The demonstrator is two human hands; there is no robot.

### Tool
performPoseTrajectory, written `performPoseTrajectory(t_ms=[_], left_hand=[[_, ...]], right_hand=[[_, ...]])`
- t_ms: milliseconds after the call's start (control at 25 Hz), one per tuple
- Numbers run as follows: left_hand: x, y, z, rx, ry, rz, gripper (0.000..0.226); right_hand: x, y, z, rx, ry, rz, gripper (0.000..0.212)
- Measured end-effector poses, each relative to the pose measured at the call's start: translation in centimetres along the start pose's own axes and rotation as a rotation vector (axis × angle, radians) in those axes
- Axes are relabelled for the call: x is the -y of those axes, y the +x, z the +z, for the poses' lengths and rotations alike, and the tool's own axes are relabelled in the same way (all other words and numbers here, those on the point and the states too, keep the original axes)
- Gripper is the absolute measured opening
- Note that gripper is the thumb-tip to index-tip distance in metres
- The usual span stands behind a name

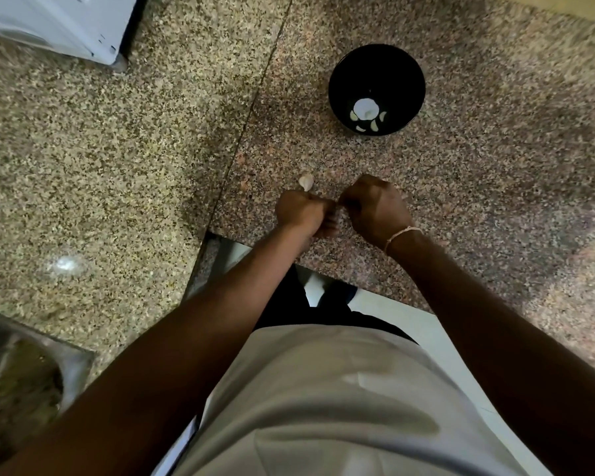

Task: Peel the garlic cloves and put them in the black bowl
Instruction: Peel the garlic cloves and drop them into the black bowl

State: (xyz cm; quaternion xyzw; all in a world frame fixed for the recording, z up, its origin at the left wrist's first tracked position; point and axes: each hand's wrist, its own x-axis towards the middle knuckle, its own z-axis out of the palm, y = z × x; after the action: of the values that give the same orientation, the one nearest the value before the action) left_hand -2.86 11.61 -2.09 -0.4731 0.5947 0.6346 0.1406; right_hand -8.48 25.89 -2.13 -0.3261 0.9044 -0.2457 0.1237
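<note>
A black bowl (377, 73) stands on the speckled counter, beyond my hands and a little to the right. It holds several pale peeled garlic cloves (375, 125) and a round white patch that may be a light reflection. My left hand (301, 211) and my right hand (375, 207) meet near the counter's front edge, fingers curled, fingertips pinched together around something small; the clove between them is hidden by the fingers. A pale piece of garlic (305, 182) lies on the counter just beyond my left hand.
A white appliance (59, 25) sits at the far left corner. A steel sink (21, 379) lies at the lower left. The counter's front edge (358, 286) runs right below my wrists. A seam (251, 108) divides the two stone slabs.
</note>
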Motion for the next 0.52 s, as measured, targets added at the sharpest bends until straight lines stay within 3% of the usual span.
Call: performPoseTrajectory(t_ms=[240,520], left_hand=[[-0.6,0.1,-0.3,0.014,0.029,-0.017,0.019],[-1.1,0.2,-0.4,0.017,0.054,-0.041,0.019]], right_hand=[[0.9,0.4,0.2,0.033,-0.047,0.06,0.021],[0.7,0.5,0.6,0.034,-0.068,-0.009,0.015]])
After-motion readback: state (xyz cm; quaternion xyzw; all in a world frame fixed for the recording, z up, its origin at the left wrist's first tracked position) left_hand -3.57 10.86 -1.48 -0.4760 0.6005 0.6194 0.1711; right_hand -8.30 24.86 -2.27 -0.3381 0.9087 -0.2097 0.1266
